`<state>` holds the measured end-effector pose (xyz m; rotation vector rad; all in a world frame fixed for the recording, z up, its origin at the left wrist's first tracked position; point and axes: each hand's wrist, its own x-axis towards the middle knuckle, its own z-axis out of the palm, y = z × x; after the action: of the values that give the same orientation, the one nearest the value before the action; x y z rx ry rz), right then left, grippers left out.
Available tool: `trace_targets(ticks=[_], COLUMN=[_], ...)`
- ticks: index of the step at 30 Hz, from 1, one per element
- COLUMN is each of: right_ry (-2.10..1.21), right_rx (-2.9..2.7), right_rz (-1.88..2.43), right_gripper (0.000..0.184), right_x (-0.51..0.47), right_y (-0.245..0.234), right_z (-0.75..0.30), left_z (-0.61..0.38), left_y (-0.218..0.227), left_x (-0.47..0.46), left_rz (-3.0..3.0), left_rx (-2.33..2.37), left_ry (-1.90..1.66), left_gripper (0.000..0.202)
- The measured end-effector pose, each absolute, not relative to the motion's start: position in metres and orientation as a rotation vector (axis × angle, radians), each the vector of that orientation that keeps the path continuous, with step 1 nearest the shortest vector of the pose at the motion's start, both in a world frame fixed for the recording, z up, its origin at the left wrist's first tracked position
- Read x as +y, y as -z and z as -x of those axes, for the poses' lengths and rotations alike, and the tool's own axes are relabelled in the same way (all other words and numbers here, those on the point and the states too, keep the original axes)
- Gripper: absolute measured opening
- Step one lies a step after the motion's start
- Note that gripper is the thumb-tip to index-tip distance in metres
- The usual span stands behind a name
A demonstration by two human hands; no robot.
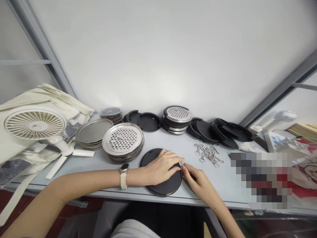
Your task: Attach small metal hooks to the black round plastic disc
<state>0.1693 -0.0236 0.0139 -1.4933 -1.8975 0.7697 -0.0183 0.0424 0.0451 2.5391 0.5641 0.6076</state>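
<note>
Pressing left hand (160, 167) on disc (162, 188), right (196, 180) beside

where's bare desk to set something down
Free patches on the desk: between the black disc and the hook pile, behind the right hand, and right of the hooks. Crowded: the back row of graters and black lids, and the left end by the fan.

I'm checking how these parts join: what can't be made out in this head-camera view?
The small item at the disc's rim: the right hand's fingertips hide most of it, so its shape is unclear.
The middle of the black round disc: the left hand covers it.
The metal hooks: too small and tangled to count.
Whatever lies at the bench's right end: a pixelated patch blurs it.
</note>
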Motion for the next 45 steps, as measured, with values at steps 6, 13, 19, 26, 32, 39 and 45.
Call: trace_targets(ticks=[6,13,19,26,32,39,45], right_ry=[-0.765,-0.744,-0.737,-0.732,-0.727,-0.715,-0.745], right_rx=[-1.900,-1.916,-1.926,-1.915,-1.922,-1.904,-1.854], right_rz=[1.511,1.521,1.518,1.515,1.516,1.512,1.498], right_gripper=[0.038,0.039,0.038,0.037,0.037,0.037,0.037], right_x=[-0.024,-0.025,-0.025,-0.026,-0.026,-0.025,-0.025], right_y=[-0.011,-0.012,-0.013,-0.014,-0.015,-0.013,-0.011], right_z=[-0.170,-0.170,-0.168,-0.167,-0.167,-0.167,-0.169], left_z=[0.019,0.020,0.021,0.021,0.020,0.018,0.017], left_y=[-0.047,-0.047,-0.048,-0.048,-0.047,-0.041,-0.037], left_x=[0.042,0.041,0.041,0.042,0.041,0.043,0.043], left_rz=[-2.521,-2.540,-2.537,-2.551,-2.577,-2.566,-2.600], left_rx=[0.574,0.546,0.536,0.526,0.527,0.544,0.564], left_ry=[-0.625,-0.625,-0.626,-0.614,-0.626,-0.633,-0.664], left_gripper=[0.030,0.028,0.026,0.026,0.024,0.022,0.023])
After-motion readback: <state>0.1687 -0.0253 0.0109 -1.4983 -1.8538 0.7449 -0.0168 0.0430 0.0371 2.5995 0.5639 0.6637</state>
